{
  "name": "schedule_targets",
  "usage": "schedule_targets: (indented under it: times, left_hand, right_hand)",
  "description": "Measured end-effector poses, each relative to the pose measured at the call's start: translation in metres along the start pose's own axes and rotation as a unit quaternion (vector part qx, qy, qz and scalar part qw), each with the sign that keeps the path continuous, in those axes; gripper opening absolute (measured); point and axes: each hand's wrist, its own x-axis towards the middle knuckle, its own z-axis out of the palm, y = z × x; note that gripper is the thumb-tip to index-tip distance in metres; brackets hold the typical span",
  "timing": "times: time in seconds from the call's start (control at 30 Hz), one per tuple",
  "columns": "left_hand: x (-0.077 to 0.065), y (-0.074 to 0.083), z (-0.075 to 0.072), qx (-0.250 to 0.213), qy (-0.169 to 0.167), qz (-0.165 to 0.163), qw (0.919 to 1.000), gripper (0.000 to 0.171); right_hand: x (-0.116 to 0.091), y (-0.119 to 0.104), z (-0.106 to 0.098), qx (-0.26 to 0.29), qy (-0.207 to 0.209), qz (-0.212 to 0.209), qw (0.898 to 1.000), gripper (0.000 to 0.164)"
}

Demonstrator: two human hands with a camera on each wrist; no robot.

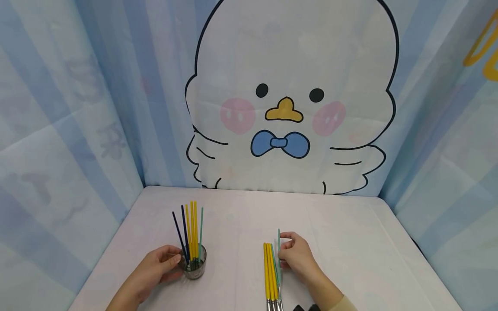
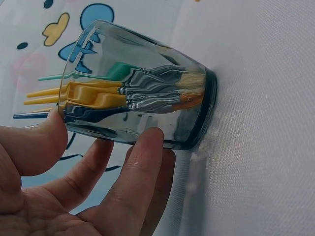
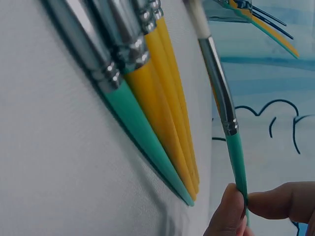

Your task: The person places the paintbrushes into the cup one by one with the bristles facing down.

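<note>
On the left of the table stands a drinking glass [image 1: 197,271] holding several paintbrushes [image 1: 193,229], bristles down, with dark blue, yellow and green handles. My left hand [image 1: 157,265] grips the glass from its left side, thumb near the rim and fingers along the wall [image 2: 147,39]. My right hand [image 1: 298,255] pinches a green paintbrush [image 3: 237,160] by its handle between thumb and finger. The brush is raised off the table, its pale bristles pointing toward me. Beside it lies a row of yellow paintbrushes [image 1: 268,272] and another green paintbrush [image 3: 142,132], bristle ends toward me.
A white cloth covers the table [image 1: 233,224]. Behind it hangs a curtain [image 1: 292,52] with a cartoon bird, and striped curtains [image 1: 54,129] close in the sides. A small black object [image 1: 307,308] shows at the bottom edge, near my right forearm.
</note>
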Motion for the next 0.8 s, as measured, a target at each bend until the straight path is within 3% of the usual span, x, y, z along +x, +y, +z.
schedule_targets:
  times: [0.33, 0.8]
  left_hand:
    - [0.001, -0.001, -0.002, -0.003, -0.011, 0.001, 0.9999, 0.029]
    - [0.002, -0.004, -0.004, 0.000, -0.021, 0.008, 0.9997, 0.031]
  right_hand:
    - [0.001, -0.008, 0.012, 0.056, 0.029, -0.029, 0.998, 0.061]
    - [0.001, -0.015, 0.029, 0.166, 0.047, -0.081, 0.982, 0.061]
